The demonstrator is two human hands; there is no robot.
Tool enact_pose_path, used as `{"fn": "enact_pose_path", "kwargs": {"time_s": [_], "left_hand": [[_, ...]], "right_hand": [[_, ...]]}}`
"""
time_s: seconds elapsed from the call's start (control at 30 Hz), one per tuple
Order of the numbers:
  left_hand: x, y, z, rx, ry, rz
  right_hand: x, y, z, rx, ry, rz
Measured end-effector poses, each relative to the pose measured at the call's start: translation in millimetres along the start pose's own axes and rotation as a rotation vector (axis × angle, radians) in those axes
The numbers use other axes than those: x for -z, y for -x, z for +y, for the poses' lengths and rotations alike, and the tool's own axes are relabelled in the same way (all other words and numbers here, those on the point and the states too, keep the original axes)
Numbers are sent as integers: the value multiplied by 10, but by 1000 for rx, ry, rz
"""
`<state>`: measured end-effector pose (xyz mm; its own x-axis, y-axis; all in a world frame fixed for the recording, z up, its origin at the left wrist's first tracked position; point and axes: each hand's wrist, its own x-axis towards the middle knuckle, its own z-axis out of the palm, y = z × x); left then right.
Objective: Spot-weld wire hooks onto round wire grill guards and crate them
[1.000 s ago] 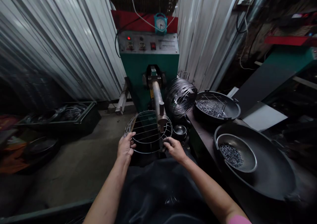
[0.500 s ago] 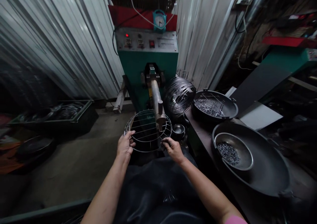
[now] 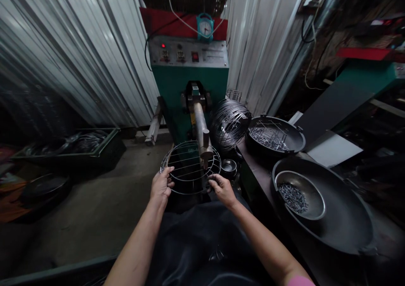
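Observation:
A round wire rack (image 3: 186,179) with parallel bars lies under the arm of a green spot welder (image 3: 202,125). My left hand (image 3: 161,184) is closed round the rack's left rim, thumb on top. At the near right rim, my right hand (image 3: 220,188) is closed in a pinch on the rack; whether a small wire piece is also between its fingertips I cannot make out. The welder's upper electrode (image 3: 206,151) stands over the right side of the rack, just beyond my right hand. The contact point below is hidden in shadow.
On the right bench, a metal bowl (image 3: 319,201) of short metal pieces sits inside a wide black pan (image 3: 351,218). Behind it, another pan (image 3: 299,140) holds wire parts. Wire rings (image 3: 229,123) hang beside the welder. A green bin (image 3: 104,151) stands left.
The view has shifted very slightly. My hands and the rack keep nearly the same place under the electrode, and both grips are unchanged.

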<state>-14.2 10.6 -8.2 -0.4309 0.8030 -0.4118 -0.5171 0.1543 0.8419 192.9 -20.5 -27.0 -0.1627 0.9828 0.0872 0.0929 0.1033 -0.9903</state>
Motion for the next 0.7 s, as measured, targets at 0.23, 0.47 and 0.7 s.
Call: {"fn": "enact_pose_path", "kwargs": {"time_s": [0.23, 0.47, 0.7], "left_hand": [[-23, -45, -22, 10, 4, 28], [-56, -131, -47, 48, 22, 72], [-43, -180, -83, 40, -79, 113]], "right_hand": [[-20, -61, 4, -2, -43, 33], [-19, -165, -2, -12, -72, 35], [-52, -166, -32, -52, -141, 51]]}}
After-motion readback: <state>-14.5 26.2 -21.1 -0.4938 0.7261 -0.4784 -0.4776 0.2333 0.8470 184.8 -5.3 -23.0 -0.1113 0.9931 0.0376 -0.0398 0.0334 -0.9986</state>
